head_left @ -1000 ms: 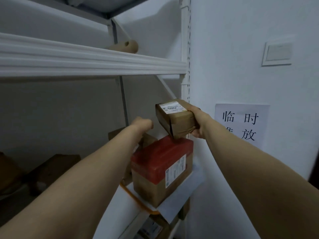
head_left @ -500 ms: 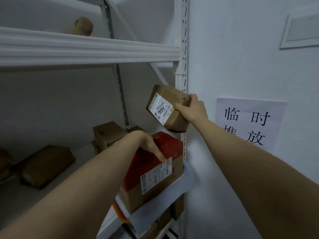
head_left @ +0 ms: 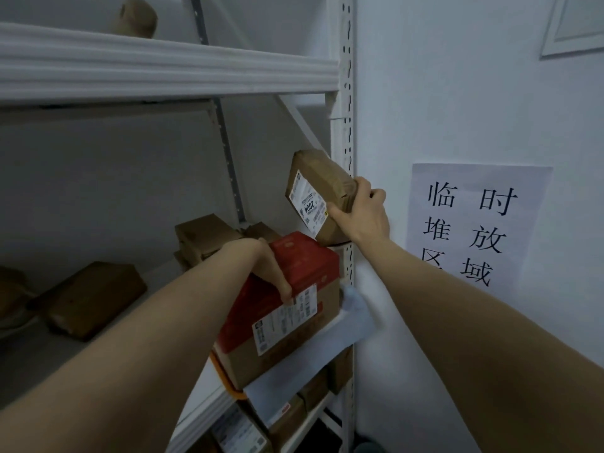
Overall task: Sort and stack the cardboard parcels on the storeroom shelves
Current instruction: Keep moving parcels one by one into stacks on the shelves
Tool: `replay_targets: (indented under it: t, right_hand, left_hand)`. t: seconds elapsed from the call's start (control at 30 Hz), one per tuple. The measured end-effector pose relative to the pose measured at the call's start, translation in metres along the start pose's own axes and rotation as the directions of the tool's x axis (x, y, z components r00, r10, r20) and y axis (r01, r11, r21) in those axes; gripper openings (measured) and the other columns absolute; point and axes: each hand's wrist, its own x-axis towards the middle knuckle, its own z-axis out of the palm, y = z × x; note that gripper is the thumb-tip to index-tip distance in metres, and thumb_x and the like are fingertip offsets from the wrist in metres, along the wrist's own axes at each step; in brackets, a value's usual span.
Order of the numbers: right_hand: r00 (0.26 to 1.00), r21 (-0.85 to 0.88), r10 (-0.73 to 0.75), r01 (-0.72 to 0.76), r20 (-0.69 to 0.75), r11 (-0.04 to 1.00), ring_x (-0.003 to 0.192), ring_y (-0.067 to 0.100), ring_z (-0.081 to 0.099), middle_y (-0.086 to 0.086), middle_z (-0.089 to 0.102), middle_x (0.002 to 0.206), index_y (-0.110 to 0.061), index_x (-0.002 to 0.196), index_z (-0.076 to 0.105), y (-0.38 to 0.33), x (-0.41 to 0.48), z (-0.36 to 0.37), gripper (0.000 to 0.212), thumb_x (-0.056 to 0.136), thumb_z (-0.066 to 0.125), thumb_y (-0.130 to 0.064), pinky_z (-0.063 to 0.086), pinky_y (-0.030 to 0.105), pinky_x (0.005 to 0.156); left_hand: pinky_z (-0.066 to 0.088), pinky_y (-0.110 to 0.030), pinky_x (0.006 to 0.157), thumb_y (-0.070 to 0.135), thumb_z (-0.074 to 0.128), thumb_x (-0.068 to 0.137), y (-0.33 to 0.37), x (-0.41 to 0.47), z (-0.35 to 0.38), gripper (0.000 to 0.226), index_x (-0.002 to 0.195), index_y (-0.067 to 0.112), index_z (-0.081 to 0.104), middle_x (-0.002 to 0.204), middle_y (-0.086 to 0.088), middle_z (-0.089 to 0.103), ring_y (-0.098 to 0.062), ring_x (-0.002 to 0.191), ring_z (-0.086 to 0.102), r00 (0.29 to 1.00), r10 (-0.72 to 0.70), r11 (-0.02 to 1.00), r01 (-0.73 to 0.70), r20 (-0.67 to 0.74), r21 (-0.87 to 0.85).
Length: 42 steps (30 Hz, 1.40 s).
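Note:
My right hand (head_left: pixel 361 214) grips a small brown parcel (head_left: pixel 318 188) with a white label, tilted in the air beside the shelf's right upright and just above the red-topped box. My left hand (head_left: pixel 269 268) lies over the near top edge of that red-topped cardboard box (head_left: pixel 294 318), fingers curled down onto its labelled front face. The box stands at the right front corner of the middle shelf (head_left: pixel 294 364), on a white sheet. Behind it sit small brown parcels (head_left: pixel 206 237).
A flat brown parcel (head_left: pixel 91 299) lies further left on the shelf, another at the far left edge. The upper shelf (head_left: pixel 163 70) carries a brown roll (head_left: pixel 134 18). More parcels (head_left: pixel 294 416) fill the shelf below. A paper sign (head_left: pixel 477 223) hangs on the right wall.
My left hand came down from a raised fist onto the red-topped box's top edge. My right hand turned the small parcel so its label faces left and lowered it slightly.

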Motion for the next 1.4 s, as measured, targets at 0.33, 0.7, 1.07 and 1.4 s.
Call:
replay_targets:
  t: [0.33,0.7,1.07,1.4]
  right_hand:
    - [0.981,-0.128,-0.175,0.185,0.084,0.974,0.109,0.035,0.053,0.017,0.029,0.136,-0.022,0.144,0.026,0.008,-0.011,0.011,0.070,0.088,0.065,-0.039,0.048,0.037,0.084]
    - [0.939,0.015,0.141,-0.154,0.314,0.988,0.108,0.037,0.053,0.015,0.028,0.132,-0.037,0.148,0.026,0.041,-0.008,0.020,0.071,0.087,0.062,-0.032,0.042,0.032,0.098]
    - [0.870,0.025,0.141,-0.174,0.472,0.985,0.132,0.031,0.041,0.014,0.034,0.146,-0.033,0.144,0.041,0.065,-0.008,0.037,0.057,0.090,0.057,-0.044,0.033,0.031,0.113]
    - [0.809,0.092,0.191,-0.288,0.557,0.953,0.129,0.024,0.044,0.005,0.044,0.146,-0.026,0.143,0.043,0.067,0.005,0.049,0.041,0.103,0.035,-0.027,0.041,0.030,0.102]
  left_hand:
    - [0.041,-0.044,0.104,0.061,0.083,0.052,-0.006,-0.010,-0.007,0.127,0.151,0.020,0.015,0.150,-0.008,0.034,-0.031,0.131,0.043,0.999,-0.013,0.997,0.009,0.046,0.079]
    - [0.038,-0.043,0.106,0.064,0.081,0.052,-0.004,-0.008,-0.002,0.132,0.152,0.023,0.006,0.154,-0.005,0.026,-0.030,0.136,0.036,0.999,-0.003,0.997,0.000,0.034,0.077]
    - [0.036,-0.049,0.108,0.070,0.082,0.036,0.001,0.005,0.000,0.144,0.151,0.030,0.006,0.154,-0.005,0.027,-0.031,0.136,0.035,0.998,-0.034,0.992,0.028,0.049,0.119]
    - [0.034,-0.051,0.109,0.070,0.080,0.047,-0.001,0.012,0.005,0.139,0.151,0.030,-0.004,0.156,-0.007,0.019,-0.033,0.139,0.031,0.996,-0.047,0.999,0.048,0.069,-0.018]
